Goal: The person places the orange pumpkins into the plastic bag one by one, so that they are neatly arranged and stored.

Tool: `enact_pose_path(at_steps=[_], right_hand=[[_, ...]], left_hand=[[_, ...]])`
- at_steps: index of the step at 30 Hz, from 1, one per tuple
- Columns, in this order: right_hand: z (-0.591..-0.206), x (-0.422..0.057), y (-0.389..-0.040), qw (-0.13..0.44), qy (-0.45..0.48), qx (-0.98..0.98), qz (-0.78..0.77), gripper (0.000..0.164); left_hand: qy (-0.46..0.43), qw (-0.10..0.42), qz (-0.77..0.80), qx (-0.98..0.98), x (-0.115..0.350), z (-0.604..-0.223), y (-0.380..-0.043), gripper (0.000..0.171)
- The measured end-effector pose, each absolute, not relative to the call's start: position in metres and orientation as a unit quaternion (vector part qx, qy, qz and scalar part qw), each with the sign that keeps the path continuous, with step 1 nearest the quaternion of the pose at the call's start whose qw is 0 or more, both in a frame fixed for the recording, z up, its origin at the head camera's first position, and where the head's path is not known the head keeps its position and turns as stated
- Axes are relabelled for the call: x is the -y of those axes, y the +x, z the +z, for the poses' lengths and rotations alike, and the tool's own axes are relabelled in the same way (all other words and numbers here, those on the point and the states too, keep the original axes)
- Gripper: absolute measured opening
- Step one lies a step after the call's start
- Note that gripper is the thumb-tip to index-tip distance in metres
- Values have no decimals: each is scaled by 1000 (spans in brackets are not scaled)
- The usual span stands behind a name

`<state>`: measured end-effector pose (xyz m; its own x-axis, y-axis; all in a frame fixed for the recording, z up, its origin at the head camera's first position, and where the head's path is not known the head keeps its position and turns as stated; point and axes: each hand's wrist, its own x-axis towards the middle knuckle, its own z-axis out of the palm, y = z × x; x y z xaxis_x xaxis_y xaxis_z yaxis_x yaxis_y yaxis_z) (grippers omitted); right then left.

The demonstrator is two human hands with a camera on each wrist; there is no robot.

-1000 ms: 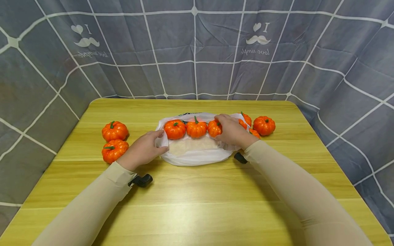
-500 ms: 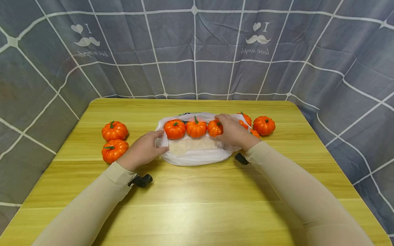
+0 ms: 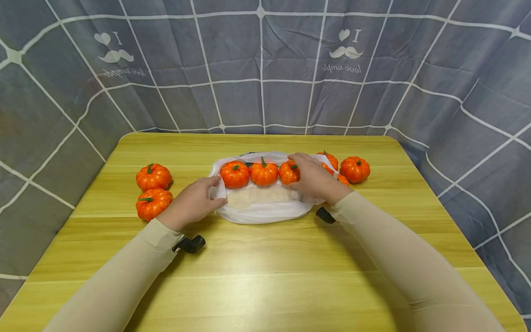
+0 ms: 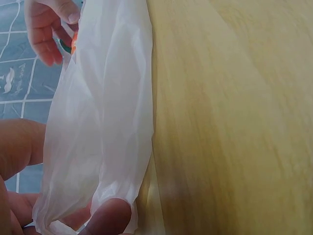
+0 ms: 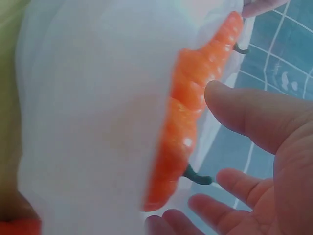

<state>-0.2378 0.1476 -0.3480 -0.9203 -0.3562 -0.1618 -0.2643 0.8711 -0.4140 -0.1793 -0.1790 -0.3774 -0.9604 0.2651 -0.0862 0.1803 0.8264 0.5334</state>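
The left hand (image 3: 192,203) clamped its fingers on the left edge of the white bag (image 3: 265,213), which lay on the tabletop (image 3: 265,276). Beyond, the right hand (image 3: 313,177), fingers apart, stood beside the rightmost pumpkin (image 3: 287,173) of three in the bag's mouth; contact could not be determined. Neither hand had visibly shifted over the preceding second: the work appeared paused.

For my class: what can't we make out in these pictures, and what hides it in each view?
- Head: right side of the third pumpkin from the left in the white bag, covered by the right hand.
- Left wrist: the bagged pumpkins, all but an orange sliver, behind the bag's side.
- Left wrist: part of the left hand, cut off by the frame's edges.
- Right wrist: an orange thing, cut off at the lower-left corner.
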Motion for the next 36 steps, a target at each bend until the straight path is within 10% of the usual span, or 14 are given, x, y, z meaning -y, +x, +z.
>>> enact_pose_path(at_steps=[36], right_hand=[[-281,-233,-232,4,-128,-964,-234,78]], left_hand=[[116,86,270,-952,180,-376,-181,82]])
